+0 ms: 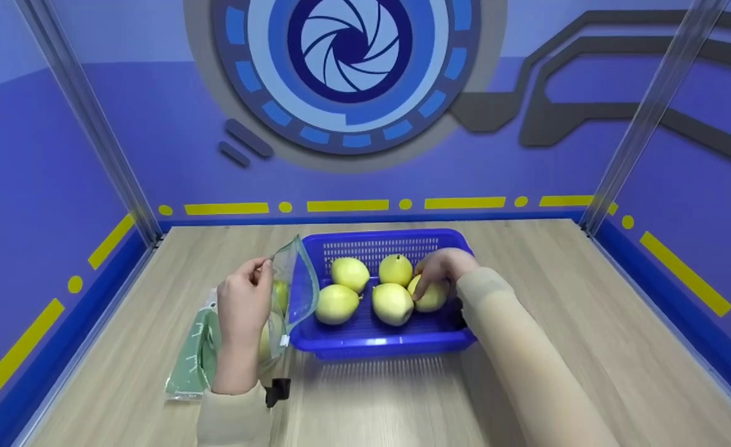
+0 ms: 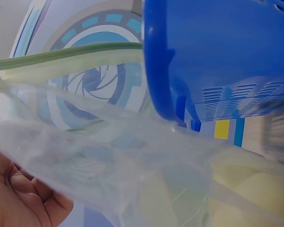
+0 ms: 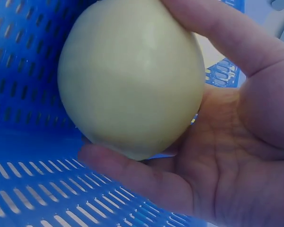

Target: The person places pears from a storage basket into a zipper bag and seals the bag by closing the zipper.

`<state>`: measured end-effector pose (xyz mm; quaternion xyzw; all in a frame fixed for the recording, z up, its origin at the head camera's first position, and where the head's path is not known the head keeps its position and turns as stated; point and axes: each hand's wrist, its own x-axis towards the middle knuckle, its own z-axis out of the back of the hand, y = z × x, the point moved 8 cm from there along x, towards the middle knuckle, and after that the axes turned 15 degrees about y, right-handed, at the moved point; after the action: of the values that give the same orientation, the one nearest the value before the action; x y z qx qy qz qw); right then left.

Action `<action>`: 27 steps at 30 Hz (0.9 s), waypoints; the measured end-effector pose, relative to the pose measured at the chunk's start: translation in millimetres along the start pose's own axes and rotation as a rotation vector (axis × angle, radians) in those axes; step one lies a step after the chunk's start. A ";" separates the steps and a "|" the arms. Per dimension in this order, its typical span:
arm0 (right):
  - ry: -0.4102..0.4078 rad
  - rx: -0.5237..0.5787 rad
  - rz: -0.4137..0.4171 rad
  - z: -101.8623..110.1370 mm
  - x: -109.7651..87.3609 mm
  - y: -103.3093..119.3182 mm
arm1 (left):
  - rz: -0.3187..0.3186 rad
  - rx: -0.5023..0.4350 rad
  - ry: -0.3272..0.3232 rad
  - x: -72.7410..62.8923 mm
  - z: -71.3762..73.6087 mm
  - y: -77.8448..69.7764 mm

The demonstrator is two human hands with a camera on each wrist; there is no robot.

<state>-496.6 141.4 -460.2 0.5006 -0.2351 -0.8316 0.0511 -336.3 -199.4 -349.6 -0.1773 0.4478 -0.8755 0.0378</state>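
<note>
The right hand (image 1: pixel 443 267) gripped the rightmost pear (image 1: pixel 430 298) between thumb and curled fingers, inside the right end of the blue basket (image 1: pixel 384 345). The left hand (image 1: pixel 245 304) pinched the clear bag (image 1: pixel 292 273) at its upper edge, beside the basket's left end, mouth turned rightward; four other pears (image 1: pixel 392 305) lay between.

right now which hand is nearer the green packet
Left: the left hand is beside the green packet, pinching the clear bag; the right hand is farther off, gripping a pear in the blue basket.
</note>
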 end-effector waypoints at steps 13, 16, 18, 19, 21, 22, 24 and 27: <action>0.003 0.010 0.030 5.6 -4.0 -2.5 | 0.005 -0.022 0.004 0.2 -0.5 0.0; 0.005 0.011 0.044 6.2 -5.8 -1.2 | 0.011 -0.022 0.007 0.1 -0.7 0.4; 0.005 0.021 0.053 6.7 -7.7 -0.2 | 0.010 -0.020 0.007 0.1 -0.5 0.4; 0.005 0.021 0.058 7.1 -8.6 0.5 | 0.008 -0.019 0.006 0.1 -0.4 0.4; 0.015 0.015 0.071 7.5 -10.1 2.0 | 0.000 -0.016 0.002 -0.1 0.2 0.4; 0.017 0.015 0.079 7.9 -10.9 2.6 | -0.004 -0.014 0.000 -0.1 0.3 0.2; 0.025 0.004 0.096 8.9 -12.2 3.7 | -0.014 -0.010 -0.004 -0.2 0.5 -0.1; 0.036 0.003 0.113 10.0 -13.8 3.9 | -0.026 -0.004 -0.009 -0.6 0.6 -0.6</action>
<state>-498.9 145.7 -443.4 0.5014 -0.2634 -0.8178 0.1017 -335.5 -199.4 -349.0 -0.1871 0.4470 -0.8743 0.0283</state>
